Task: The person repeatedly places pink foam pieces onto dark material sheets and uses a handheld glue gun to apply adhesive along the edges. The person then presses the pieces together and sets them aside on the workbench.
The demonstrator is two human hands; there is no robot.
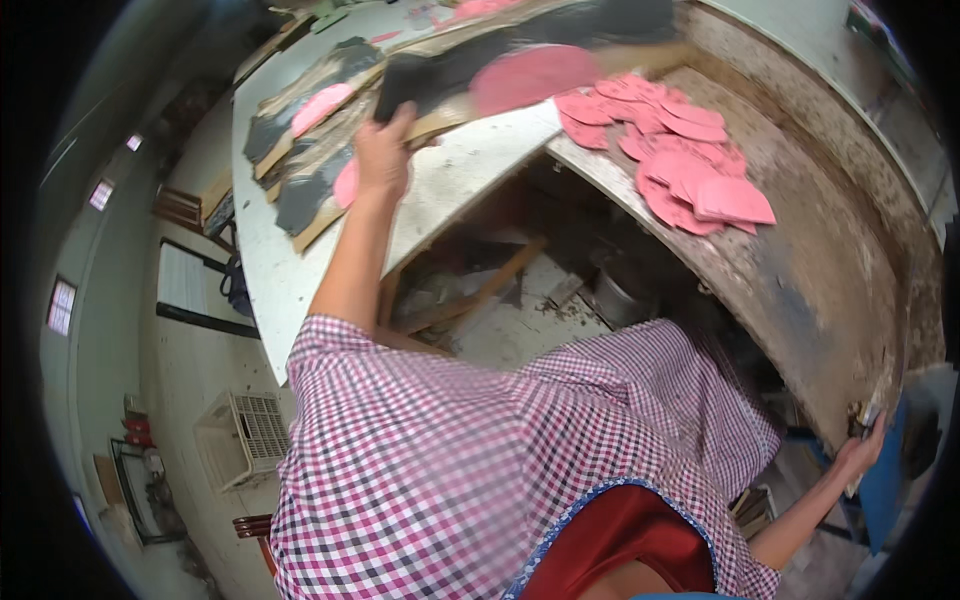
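Observation:
My left hand is closed on the near left end of a long board with a black coating on top. Lying on that board is a pink insole-shaped piece, slightly blurred. Far to the right, my right hand is closed around a small tool with a shiny metal part, beside the worktop's corner. Most of that tool is hidden by the fingers. Between the hands, a loose heap of pink cut pieces rests on the stained brown worktop.
More black-coated boards with pink pieces lie on the white table at the left. An open gap below the table edges shows a metal pot and wooden bars. A cream plastic crate stands on the floor.

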